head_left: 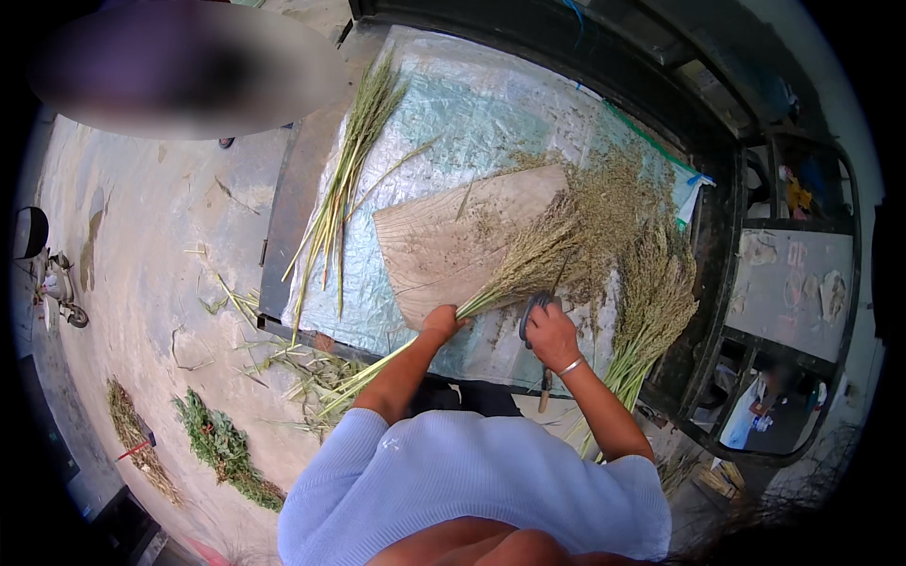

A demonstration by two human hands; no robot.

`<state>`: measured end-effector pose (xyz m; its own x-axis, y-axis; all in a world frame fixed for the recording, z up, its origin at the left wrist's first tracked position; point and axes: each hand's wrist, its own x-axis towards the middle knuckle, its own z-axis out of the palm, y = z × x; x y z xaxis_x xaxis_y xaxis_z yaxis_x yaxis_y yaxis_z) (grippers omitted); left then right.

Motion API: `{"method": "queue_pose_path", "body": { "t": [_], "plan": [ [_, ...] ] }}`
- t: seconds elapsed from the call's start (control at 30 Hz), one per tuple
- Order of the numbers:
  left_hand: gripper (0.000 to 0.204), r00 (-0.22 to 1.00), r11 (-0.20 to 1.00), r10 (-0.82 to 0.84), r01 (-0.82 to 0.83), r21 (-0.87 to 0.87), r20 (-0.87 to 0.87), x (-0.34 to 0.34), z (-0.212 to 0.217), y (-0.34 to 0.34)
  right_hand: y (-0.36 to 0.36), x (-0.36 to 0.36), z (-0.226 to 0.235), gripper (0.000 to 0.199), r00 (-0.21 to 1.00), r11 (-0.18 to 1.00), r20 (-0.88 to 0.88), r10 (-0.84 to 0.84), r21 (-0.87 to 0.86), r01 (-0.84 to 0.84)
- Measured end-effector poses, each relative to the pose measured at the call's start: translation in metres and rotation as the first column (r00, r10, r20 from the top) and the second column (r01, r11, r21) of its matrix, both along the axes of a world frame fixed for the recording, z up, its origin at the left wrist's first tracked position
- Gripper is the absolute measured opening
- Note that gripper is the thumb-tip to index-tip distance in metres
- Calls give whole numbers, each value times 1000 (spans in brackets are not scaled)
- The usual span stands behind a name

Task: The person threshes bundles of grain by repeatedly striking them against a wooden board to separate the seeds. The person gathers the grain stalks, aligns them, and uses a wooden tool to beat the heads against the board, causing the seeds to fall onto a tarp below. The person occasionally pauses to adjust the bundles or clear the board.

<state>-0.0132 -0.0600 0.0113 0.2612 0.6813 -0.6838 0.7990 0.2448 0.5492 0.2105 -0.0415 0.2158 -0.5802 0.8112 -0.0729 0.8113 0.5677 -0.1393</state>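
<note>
Outdoors over a wooden board (pixel 453 245), the left hand (pixel 442 324) clamps a grain-stalk bundle (pixel 557 250) while the right hand (pixel 552 335), closed on a dark curved scraper (pixel 531 311), seems mid-threshing, needing another outward stroke.

No packages, labels, signs or screens in view.

Right hand (pixel 552 335) covers most of a dark curved tool (pixel 533 311); its blade and kind cannot be told. Left hand's (pixel 442 323) fingers hidden under the stalk bundle (pixel 557 250). Bundle's stem ends pass behind the left forearm. A blurred patch (pixel 189 71) masks the upper left. Scooter (pixel 52 274) cut by the rim. Small figure (pixel 769 396) behind the vehicle glass, too small to read.
</note>
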Motion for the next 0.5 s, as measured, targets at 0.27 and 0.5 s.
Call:
{"method": "queue_pose_path", "body": {
  "t": [0.27, 0.5],
  "plan": [
    [44, 996, 993, -5, 15, 114, -91, 13, -10, -7, -211, 192, -121, 6, 915, 947, 403, 14, -300, 117],
    [37, 994, 982, 2, 18, 190, -105, 24, 3, -22, -285, 220, -176, 15, 899, 938, 430, 78, -337, 80]
  ]
}}
